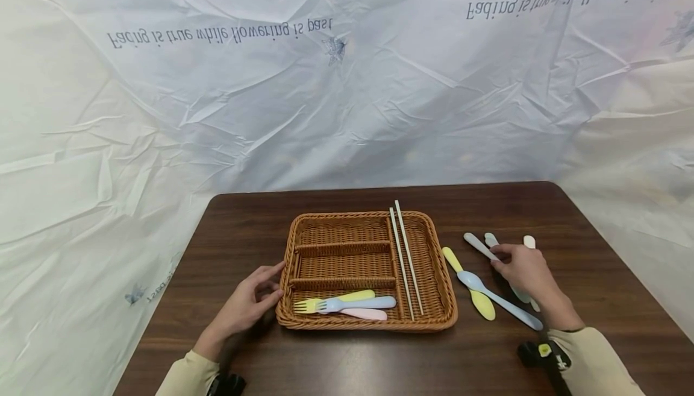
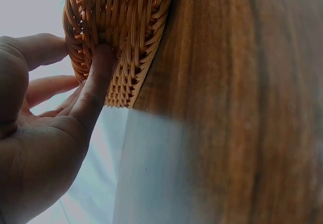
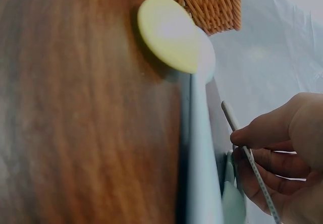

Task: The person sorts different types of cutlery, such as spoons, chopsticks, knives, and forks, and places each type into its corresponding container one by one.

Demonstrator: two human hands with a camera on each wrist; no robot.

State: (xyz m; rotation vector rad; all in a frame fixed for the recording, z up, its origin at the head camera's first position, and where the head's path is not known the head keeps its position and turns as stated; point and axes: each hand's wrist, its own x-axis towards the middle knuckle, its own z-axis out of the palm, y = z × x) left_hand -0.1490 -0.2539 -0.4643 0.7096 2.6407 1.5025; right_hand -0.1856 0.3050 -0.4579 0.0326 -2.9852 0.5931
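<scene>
1. Basket (image 1: pixel 367 326), woven, four compartments: set on the dark table (image 1: pixel 244 227), near the centre.
2. Left hand (image 1: pixel 244 302): placed at the basket's 9 o'clock side; the thumb is pressed to the outer wall, the forefinger is touched to the rim, and the two are held apart.
3. Right hand (image 1: pixel 526 269): stationed at 3 o'clock, well apart from the basket; a knife is pinched between thumb and fingers.
4. Knife (image 1: pixel 480 246), pale, serrated: held aslant, one end pointed toward 10 o'clock.
5. Chopsticks (image 1: pixel 410 263), two: laid lengthwise in the 3 o'clock compartment, tips projected past the rim at 12.
6. Yellow fork (image 1: pixel 352 296), blue fork (image 1: pixel 371 303), pink handle (image 1: pixel 365 313): grouped in the 7 o'clock compartment, tines turned to 9.
7. Yellow spoon (image 1: pixel 483 305): placed just beside the basket, at 3 o'clock; crossed by a blue spoon (image 1: pixel 509 307).
8. Green piece (image 3: pixel 233 206), white piece (image 1: pixel 529 242): partly hidden by the right hand.
</scene>
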